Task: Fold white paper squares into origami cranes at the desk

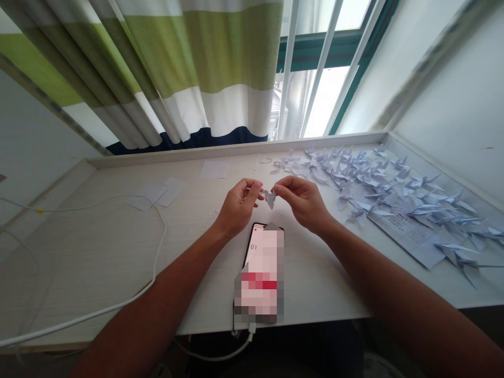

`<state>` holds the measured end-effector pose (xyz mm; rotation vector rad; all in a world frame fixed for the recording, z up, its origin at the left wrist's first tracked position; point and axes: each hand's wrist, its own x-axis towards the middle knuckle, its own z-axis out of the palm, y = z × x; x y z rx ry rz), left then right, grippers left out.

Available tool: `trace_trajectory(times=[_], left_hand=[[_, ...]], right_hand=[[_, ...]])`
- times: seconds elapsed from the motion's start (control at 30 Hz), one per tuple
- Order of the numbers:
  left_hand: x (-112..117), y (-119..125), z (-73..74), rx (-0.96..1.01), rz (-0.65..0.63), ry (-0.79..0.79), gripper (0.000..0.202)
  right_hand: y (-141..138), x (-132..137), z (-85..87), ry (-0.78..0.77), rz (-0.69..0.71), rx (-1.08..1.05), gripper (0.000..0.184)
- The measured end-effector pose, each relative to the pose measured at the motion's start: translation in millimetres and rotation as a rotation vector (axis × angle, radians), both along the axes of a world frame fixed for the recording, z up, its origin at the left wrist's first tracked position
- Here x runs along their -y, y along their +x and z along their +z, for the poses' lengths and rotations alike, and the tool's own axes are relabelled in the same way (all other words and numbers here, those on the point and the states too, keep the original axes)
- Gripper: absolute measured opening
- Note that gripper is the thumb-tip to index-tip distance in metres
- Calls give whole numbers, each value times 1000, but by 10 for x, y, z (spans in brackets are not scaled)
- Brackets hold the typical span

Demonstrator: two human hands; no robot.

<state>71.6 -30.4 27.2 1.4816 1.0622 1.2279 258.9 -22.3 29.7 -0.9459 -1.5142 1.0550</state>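
A small folded white paper crane (270, 198) is held up between my two hands, above the middle of the table. My left hand (242, 202) pinches one side of it with thumb and fingertips. On the other side, the thumb and forefinger of my right hand (301, 199) close on its tip. The fingers partly cover the crane, so its full shape is hard to make out. Just below my hands lies a phone (260, 273) with a lit, partly blurred screen.
Many folded paper cranes (354, 168) spread over the table's right side, some on a printed sheet (405, 236). Paper squares (169, 191) lie to the left, another sheet (215, 169) at the back. A white cable (161, 247) crosses the left; a charging cable (251, 333) meets the phone.
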Motion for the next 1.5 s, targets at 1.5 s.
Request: trace_trajectory(times=[1.5], left_hand=[[-38, 239, 31, 38, -49, 101, 37]], right_hand=[[344, 5, 451, 71, 122, 228, 27]])
